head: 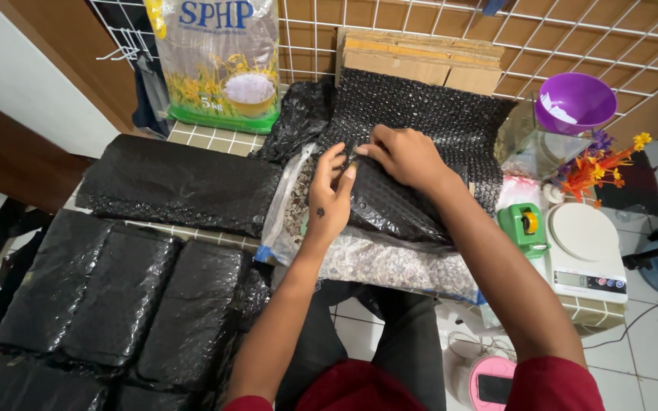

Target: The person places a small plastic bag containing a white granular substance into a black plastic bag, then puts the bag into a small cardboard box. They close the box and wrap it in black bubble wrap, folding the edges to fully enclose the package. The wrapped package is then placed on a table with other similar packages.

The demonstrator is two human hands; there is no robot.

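**Wrapping a clear bag in black bubble wrap**

Pressing down near the middle of the desk, the left hand (pixel 327 199) lies flat with fingers spread on the black bubble wrap (pixel 420 129), which covers a clear bag of pale granules (pixel 375 262). The right hand (pixel 405 156) pinches the wrap's folded edge beside the left fingertips. The bag's long axis runs left to right along the desk's near edge. A white scale (pixel 584 243) and green tape dispenser (pixel 525 224) sit toward the right edge.
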